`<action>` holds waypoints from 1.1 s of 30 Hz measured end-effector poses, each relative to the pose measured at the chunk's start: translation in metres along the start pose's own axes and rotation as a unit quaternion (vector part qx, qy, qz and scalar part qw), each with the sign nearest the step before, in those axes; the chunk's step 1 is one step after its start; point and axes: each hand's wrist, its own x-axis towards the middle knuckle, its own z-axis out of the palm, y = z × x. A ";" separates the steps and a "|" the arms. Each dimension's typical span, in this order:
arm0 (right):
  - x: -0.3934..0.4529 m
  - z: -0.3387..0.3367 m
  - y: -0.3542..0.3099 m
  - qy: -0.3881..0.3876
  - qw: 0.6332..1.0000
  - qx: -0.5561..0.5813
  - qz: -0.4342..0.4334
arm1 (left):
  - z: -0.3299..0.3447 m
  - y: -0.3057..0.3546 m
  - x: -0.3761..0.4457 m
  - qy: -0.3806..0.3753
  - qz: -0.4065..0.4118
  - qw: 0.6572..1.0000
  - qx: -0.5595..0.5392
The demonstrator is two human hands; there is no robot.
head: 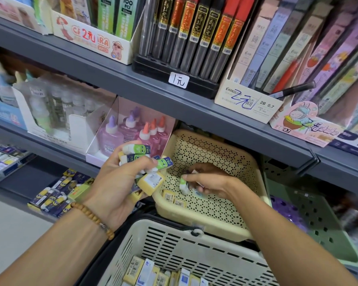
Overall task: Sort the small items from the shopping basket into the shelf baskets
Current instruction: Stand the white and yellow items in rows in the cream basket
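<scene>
Grey shop shelves (174,100) stacked with stationery fill the frame. Below them, a cream perforated shelf basket (205,226) juts from a lower shelf, with two yellow boxed erasers (174,198) on its floor. The left hand (120,182), a bead bracelet (91,216) on its wrist, grips a bundle of small erasers (145,162), at least five, just outside the basket's left rim. The right hand (207,179), inside the basket, pinches one green-and-white eraser (184,185) above the two lying there. A white shopping basket (174,244) below the hands holds about ten more small boxes (153,273). A green basket (318,219) sits to the right.
</scene>
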 end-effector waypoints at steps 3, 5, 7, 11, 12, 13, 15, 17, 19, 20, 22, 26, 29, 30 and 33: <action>0.002 0.005 -0.002 0.017 0.998 -0.068 -0.004 | 0.000 0.000 0.000 0.007 0.001 1.000 -0.001; 0.002 0.004 0.000 0.036 0.994 -0.099 -0.001 | 0.001 0.001 0.000 0.008 0.000 1.000 -0.001; 0.002 0.000 0.002 0.040 0.996 -0.075 0.004 | 0.001 0.001 0.000 0.009 0.002 1.000 -0.001; -0.001 -0.005 0.003 0.018 0.999 -0.027 0.019 | 0.000 0.001 0.000 0.011 0.007 1.000 -0.003; 0.000 -0.005 0.003 0.012 0.999 -0.033 0.020 | 0.000 0.000 0.000 0.012 0.006 1.000 -0.002; 0.000 -0.004 0.003 0.015 0.998 -0.055 0.017 | 0.000 0.000 0.000 0.012 0.006 1.000 -0.001; 0.000 -0.002 0.002 0.038 0.991 -0.125 0.009 | 0.001 -0.001 0.000 0.013 0.006 1.000 -0.002; 0.000 -0.002 0.002 0.052 0.988 -0.142 0.005 | 0.001 0.000 0.000 0.015 0.007 1.000 0.001; -0.002 -0.004 0.005 0.049 0.993 -0.104 0.006 | 0.001 0.000 0.000 0.016 0.008 1.000 0.005; -0.003 -0.006 0.006 0.048 0.995 -0.087 0.006 | 0.001 0.000 0.000 0.016 0.007 1.000 0.004; -0.004 -0.009 0.009 0.054 0.996 -0.070 0.005 | 0.002 0.000 -0.001 0.014 0.007 1.000 0.004; -0.007 -0.014 0.012 0.077 0.985 -0.154 0.017 | 0.003 0.000 -0.002 0.012 0.007 1.000 0.002; -0.009 -0.015 0.014 0.097 0.986 -0.131 0.023 | 0.003 0.002 -0.003 0.010 0.005 1.000 0.001; -0.010 -0.014 0.013 0.080 0.989 -0.121 0.027 | 0.003 0.002 -0.003 0.011 0.005 1.000 0.003; -0.011 -0.006 0.007 0.018 0.991 -0.127 0.031 | 0.003 0.002 -0.003 0.012 0.006 1.000 0.007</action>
